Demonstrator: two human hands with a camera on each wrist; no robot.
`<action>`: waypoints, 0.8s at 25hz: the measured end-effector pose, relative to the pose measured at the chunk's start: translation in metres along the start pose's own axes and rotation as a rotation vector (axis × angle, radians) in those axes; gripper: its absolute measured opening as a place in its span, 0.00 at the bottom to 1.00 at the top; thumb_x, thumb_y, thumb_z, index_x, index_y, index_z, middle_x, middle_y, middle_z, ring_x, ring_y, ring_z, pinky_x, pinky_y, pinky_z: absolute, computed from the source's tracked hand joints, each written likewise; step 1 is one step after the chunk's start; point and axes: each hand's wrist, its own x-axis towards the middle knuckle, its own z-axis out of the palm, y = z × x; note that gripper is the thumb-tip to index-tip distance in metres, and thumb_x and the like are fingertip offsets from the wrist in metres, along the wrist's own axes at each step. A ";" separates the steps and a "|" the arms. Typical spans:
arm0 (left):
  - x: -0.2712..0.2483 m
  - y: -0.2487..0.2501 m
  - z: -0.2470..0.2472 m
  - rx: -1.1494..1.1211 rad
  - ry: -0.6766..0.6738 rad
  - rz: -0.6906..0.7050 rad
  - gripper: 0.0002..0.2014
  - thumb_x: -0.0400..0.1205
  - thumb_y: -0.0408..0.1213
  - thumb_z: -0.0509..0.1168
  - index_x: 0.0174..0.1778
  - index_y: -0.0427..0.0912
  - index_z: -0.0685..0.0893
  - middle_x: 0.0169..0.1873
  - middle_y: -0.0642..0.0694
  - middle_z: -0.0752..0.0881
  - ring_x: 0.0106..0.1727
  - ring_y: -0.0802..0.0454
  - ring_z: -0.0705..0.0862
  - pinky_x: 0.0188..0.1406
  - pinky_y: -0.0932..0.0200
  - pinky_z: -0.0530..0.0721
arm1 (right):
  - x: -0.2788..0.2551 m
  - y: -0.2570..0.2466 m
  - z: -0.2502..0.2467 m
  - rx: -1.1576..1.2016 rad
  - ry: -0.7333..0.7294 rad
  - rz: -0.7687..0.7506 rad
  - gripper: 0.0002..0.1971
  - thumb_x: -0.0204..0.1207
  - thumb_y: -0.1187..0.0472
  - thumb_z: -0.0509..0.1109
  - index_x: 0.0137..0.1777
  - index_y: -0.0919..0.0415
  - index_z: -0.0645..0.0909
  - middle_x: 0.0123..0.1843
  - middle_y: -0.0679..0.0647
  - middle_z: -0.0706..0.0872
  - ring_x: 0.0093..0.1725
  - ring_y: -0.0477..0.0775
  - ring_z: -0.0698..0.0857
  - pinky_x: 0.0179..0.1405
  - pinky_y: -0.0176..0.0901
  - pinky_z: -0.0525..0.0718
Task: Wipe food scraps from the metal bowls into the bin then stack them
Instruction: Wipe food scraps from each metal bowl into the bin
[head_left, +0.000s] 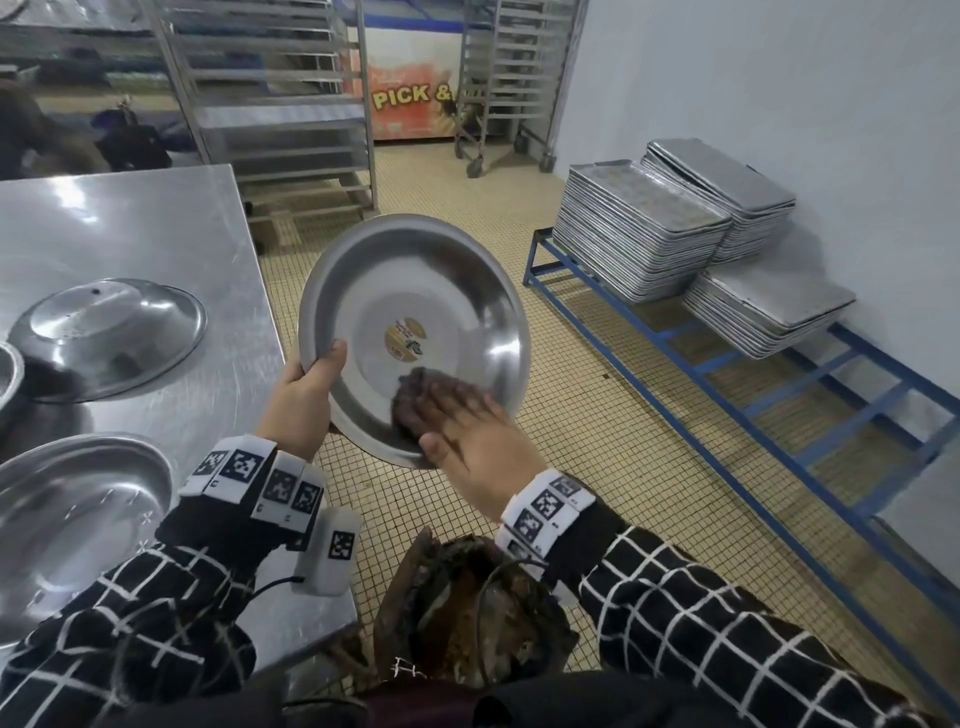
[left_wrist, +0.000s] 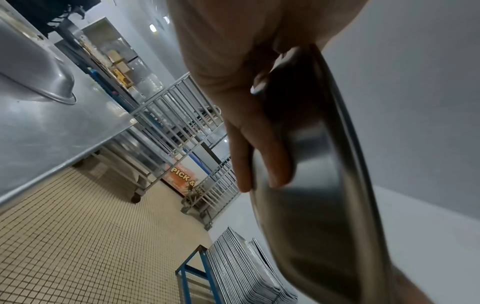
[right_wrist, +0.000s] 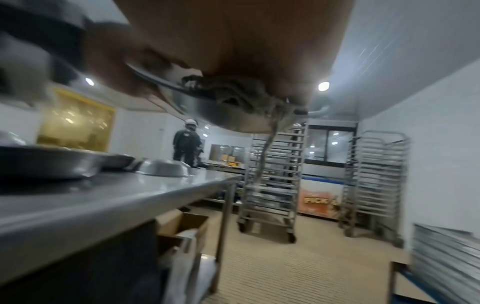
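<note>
A: Tiled kitchen floor, steel table (head_left: 156, 228) at left. Hands?

B: Left hand (head_left: 301, 400) grips the tilted metal bowl (head_left: 415, 312) by its rim, above the bin (head_left: 467, 613); right hand (head_left: 467, 441), fingers flat, presses a cloth (head_left: 410, 395) inside.

A: Handling?

B: Probably light, stiff, slick; rim's safest.

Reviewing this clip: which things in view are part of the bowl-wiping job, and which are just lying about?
Part of the job:
- round metal bowl with a sticker, in the left hand's grip
- dark wiping cloth under the right hand
- brown scrap bin below
- upturned metal bowl and upright one on the steel table

Lying about:
- stacked grey baking trays
- wheeled tray racks
</note>
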 end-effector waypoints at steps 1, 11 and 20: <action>-0.001 0.001 0.000 0.006 0.002 0.003 0.08 0.84 0.45 0.61 0.57 0.48 0.78 0.46 0.45 0.85 0.47 0.45 0.84 0.43 0.52 0.79 | 0.004 0.014 -0.004 -0.070 0.009 0.065 0.41 0.75 0.34 0.19 0.84 0.48 0.49 0.85 0.46 0.53 0.84 0.49 0.45 0.83 0.56 0.41; -0.008 0.006 0.005 0.094 -0.039 0.128 0.07 0.86 0.43 0.58 0.48 0.61 0.78 0.47 0.57 0.83 0.50 0.61 0.80 0.51 0.63 0.76 | -0.020 -0.020 0.014 0.335 0.220 0.035 0.24 0.86 0.45 0.44 0.78 0.45 0.68 0.78 0.38 0.70 0.80 0.37 0.58 0.83 0.48 0.48; -0.007 -0.017 0.014 0.166 -0.128 0.068 0.09 0.87 0.43 0.57 0.46 0.55 0.82 0.33 0.54 0.88 0.38 0.50 0.86 0.38 0.52 0.81 | 0.007 0.076 -0.012 -0.093 0.090 0.318 0.33 0.86 0.53 0.51 0.83 0.52 0.34 0.83 0.49 0.29 0.81 0.55 0.31 0.82 0.61 0.47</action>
